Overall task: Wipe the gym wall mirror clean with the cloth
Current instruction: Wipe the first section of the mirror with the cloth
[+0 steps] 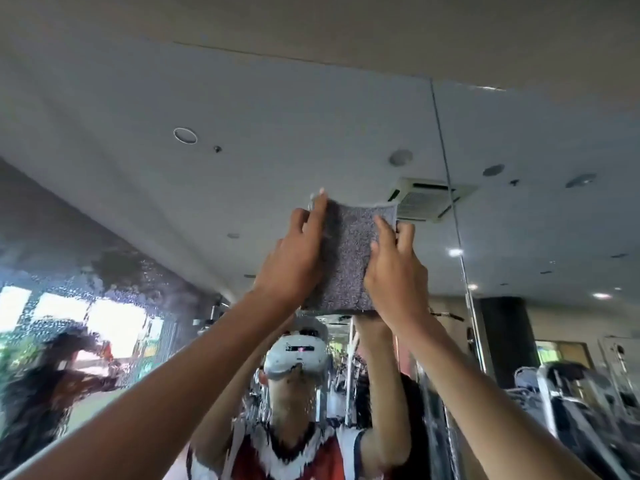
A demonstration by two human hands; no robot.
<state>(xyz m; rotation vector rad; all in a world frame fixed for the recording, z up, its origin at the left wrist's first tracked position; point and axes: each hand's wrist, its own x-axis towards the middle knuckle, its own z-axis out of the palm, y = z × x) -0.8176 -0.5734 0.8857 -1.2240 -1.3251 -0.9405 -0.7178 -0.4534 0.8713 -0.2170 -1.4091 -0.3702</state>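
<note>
A folded grey cloth (349, 258) lies flat against the wall mirror (242, 140), high up and near the middle of the view. My left hand (294, 258) presses on the cloth's left edge with straight fingers pointing up. Along the cloth's right edge my right hand (394, 268) presses in the same way. Both arms reach up and forward. Water drops and streaks cover the glass at the lower left (114, 285) and below the cloth.
A vertical seam (450, 202) between mirror panels runs just right of the cloth. The mirror's top edge meets the ceiling above. Reflected in the glass are myself with a headset, gym machines (568, 403) at the right, bright windows and another person at the left.
</note>
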